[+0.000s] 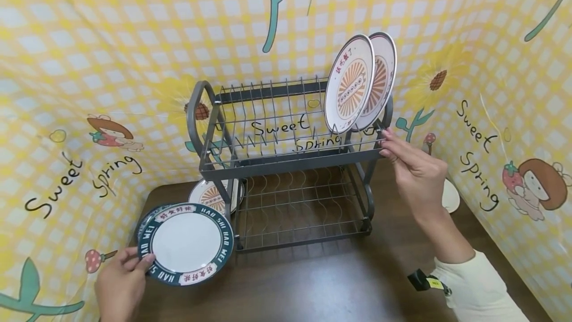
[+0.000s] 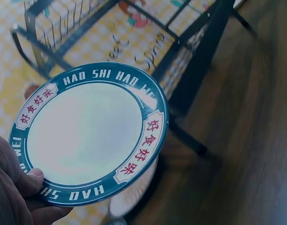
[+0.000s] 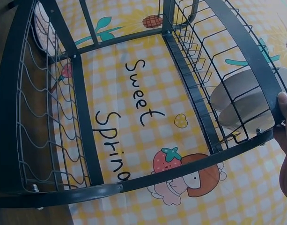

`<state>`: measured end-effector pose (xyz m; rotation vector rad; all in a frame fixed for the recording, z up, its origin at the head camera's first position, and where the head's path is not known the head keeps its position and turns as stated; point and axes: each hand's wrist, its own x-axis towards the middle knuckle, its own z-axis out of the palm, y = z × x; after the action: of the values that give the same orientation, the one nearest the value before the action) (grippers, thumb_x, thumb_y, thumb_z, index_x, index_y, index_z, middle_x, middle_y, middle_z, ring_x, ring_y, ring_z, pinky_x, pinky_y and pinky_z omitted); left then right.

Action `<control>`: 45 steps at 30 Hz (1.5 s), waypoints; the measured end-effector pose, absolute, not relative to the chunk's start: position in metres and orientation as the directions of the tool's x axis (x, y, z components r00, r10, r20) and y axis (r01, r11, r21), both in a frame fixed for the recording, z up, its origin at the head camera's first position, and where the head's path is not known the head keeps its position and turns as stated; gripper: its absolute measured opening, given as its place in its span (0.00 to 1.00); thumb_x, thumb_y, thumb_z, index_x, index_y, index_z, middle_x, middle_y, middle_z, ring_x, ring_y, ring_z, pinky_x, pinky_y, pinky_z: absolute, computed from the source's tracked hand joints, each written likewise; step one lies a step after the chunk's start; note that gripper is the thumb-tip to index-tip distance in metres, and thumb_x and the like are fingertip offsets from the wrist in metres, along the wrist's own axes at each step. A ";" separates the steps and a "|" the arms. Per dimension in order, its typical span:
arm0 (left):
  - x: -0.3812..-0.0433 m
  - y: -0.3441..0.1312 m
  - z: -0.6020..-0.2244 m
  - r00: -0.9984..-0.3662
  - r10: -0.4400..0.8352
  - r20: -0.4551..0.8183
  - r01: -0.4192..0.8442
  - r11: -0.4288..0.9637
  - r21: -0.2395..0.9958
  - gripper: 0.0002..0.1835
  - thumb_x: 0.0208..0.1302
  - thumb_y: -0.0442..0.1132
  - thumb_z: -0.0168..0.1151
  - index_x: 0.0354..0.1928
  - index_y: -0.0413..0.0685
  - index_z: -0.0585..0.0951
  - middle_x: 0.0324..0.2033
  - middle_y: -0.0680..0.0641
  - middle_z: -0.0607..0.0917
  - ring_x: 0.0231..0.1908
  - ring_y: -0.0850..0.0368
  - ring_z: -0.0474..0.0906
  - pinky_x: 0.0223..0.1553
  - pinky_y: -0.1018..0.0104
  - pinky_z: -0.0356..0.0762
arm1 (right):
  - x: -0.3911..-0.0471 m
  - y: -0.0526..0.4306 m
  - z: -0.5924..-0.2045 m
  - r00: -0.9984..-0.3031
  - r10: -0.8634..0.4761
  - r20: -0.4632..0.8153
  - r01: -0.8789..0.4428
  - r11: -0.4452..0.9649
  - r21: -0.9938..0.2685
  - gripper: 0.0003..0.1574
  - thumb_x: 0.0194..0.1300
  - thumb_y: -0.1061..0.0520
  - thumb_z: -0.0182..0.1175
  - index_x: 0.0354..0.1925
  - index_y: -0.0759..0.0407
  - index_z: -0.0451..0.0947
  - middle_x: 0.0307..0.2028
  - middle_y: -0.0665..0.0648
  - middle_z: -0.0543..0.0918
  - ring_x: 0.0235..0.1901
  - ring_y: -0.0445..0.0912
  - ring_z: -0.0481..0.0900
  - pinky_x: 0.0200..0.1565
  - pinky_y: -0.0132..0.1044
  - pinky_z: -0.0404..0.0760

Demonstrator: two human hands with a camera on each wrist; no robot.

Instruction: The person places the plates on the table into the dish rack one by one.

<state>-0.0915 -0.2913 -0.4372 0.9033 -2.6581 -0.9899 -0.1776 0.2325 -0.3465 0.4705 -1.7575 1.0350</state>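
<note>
My left hand (image 1: 121,278) pinches the lower left rim of a white plate (image 1: 187,245) with a dark green lettered border, its face tilted up. Thumb on top, fingers below, it holds the plate in front of the rack's left end. My right hand (image 1: 415,170) grips the upper front right corner of a dark grey two-tier dish rack (image 1: 290,165). Two white plates with orange sunburst centres, a front one (image 1: 350,86) and a rear one (image 1: 385,71), stand upright at the right end of the upper tier.
Behind the held plate, another dark-rimmed plate (image 1: 142,222) shows partly. A sunburst plate (image 1: 207,195) lies behind the rack's lower left leg. On the brown tabletop (image 1: 304,282) at right is a pale round object (image 1: 450,197). Yellow checked sheeting (image 1: 156,24) walls the back and sides.
</note>
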 end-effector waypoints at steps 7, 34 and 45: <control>-0.085 -0.270 -0.409 -0.827 -0.562 0.027 -0.408 0.633 0.658 0.22 0.60 0.45 0.68 0.50 0.37 0.78 0.43 0.32 0.84 0.36 0.57 0.85 0.29 0.79 0.68 | -0.179 0.232 -0.346 -0.418 0.150 0.896 -0.713 0.557 -0.425 0.16 0.45 0.75 0.71 0.34 0.64 0.88 0.40 0.61 0.87 0.46 0.49 0.86 0.50 0.30 0.82; -0.078 -0.196 -0.351 -0.845 -0.462 0.268 -0.104 0.635 0.766 0.10 0.51 0.34 0.74 0.35 0.43 0.83 0.32 0.39 0.89 0.24 0.83 0.77 0.22 0.84 0.75 | -0.180 0.235 -0.347 -0.402 0.113 0.909 -0.731 0.559 -0.392 0.17 0.45 0.76 0.70 0.36 0.64 0.88 0.41 0.63 0.87 0.45 0.51 0.86 0.50 0.30 0.82; -0.084 -0.167 -0.338 -0.877 -0.370 0.306 0.064 0.541 0.839 0.09 0.50 0.30 0.73 0.33 0.41 0.83 0.25 0.52 0.89 0.26 0.72 0.84 0.21 0.80 0.78 | -0.180 0.239 -0.343 -0.388 0.050 0.921 -0.740 0.579 -0.343 0.15 0.46 0.75 0.69 0.36 0.66 0.87 0.42 0.63 0.87 0.47 0.53 0.85 0.52 0.36 0.82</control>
<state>-0.0845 -0.1665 -0.3384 0.2481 -2.3290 -1.2938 -0.1796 0.2389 -0.3427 0.5685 -1.7739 0.9527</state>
